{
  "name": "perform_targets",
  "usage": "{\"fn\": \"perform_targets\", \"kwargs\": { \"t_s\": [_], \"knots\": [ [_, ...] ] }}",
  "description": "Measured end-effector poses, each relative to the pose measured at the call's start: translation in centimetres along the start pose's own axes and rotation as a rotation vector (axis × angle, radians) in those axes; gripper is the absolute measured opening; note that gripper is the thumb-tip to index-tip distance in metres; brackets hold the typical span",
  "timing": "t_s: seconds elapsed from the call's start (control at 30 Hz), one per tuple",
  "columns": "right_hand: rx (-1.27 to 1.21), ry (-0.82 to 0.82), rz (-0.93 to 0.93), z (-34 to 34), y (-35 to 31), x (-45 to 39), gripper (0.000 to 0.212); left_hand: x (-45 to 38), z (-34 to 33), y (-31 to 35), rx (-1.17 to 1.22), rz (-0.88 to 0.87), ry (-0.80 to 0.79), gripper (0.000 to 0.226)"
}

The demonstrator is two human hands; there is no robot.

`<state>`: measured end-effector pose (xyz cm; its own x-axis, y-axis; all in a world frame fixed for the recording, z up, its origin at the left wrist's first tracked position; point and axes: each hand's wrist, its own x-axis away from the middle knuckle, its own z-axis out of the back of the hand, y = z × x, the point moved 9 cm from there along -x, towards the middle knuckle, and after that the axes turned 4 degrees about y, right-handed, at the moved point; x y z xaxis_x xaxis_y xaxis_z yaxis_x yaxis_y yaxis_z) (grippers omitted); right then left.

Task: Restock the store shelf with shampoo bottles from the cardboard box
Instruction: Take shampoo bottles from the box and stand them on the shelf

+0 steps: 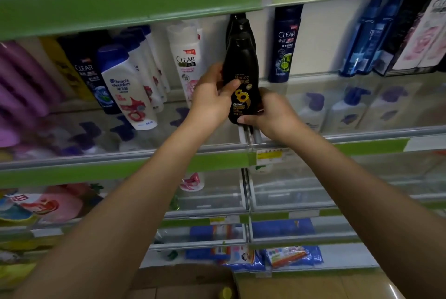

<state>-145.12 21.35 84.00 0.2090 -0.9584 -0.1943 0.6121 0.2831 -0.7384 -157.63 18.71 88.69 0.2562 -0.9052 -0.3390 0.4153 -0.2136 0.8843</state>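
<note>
While your left hand (212,95) grips the black shampoo bottle (242,76) at its middle, your right hand (270,111) curls round its base, bottle upright on the shelf (120,153), white Clear bottle (187,62) just left, cardboard box (183,279) below.

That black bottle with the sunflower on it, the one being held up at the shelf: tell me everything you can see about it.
The black bottle is glossy, plastic by the look of it, with a narrow dark cap end and a wider lower body. Its front label shows "Rejoice" in gold lettering, a yellow sunflower and small text too fine to read. It stands nearly upright, leaning slightly, at the front of the middle shelf. The left hand grips its side, thumb across the label; the right hand holds its base. More black bottles line up behind it.
</note>
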Motion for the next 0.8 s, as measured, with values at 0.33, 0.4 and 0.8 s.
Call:
{"fn": "perform_targets", "kwargs": {
  "t_s": [0.33,0.4,0.8],
  "knots": [
    [0.02,0.048,-0.007,-0.2,0.6,-1.7,0.053,-2.1,-0.7,-0.7,0.001,0.0,-0.002,0.033],
    [0.028,0.061,-0.004,-0.2,0.6,-1.8,0.053,-2.4,-0.8,-1.0,0.009,0.007,0.002,0.033],
    [0.052,0.058,0.001,-0.1,0.6,-1.5,0.052,-2.2,-1.1,-1.3,0.019,0.01,-0.007,0.038]
  ]
}}
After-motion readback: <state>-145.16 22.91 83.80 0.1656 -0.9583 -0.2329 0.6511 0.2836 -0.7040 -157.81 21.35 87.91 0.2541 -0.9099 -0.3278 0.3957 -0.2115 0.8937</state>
